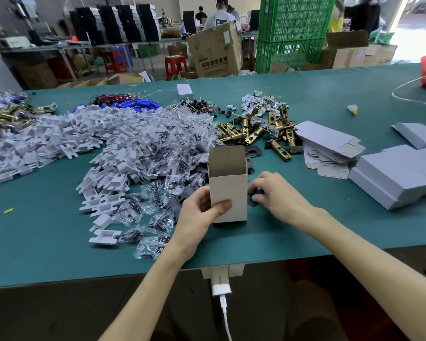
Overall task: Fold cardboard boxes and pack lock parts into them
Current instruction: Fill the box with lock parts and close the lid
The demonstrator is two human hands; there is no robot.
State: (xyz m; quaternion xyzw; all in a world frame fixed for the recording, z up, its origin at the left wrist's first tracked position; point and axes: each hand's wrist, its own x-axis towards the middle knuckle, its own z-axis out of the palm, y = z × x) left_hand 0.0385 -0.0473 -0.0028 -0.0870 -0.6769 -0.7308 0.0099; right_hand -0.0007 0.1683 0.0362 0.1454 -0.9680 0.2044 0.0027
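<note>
On the table (330, 99), left fingers (221, 206) wrap the open box (229, 188); right fingers (257, 184) pinch a plate (252, 202) beside it.

Only one bit of print on show: the big brown cardboard carton (214, 50) at the back carries a row of bold dark Chinese characters, too blurred to read. Its white paper label (226, 36) is illegible too.

My table (59, 242) is teal green, my box (228, 193) pale greyish beige, the plate (252, 202) beside it dark grey. The latches (253, 134) are brass gold, the plastic trays (59, 139) white, the crate (293, 25) bright green.
</note>
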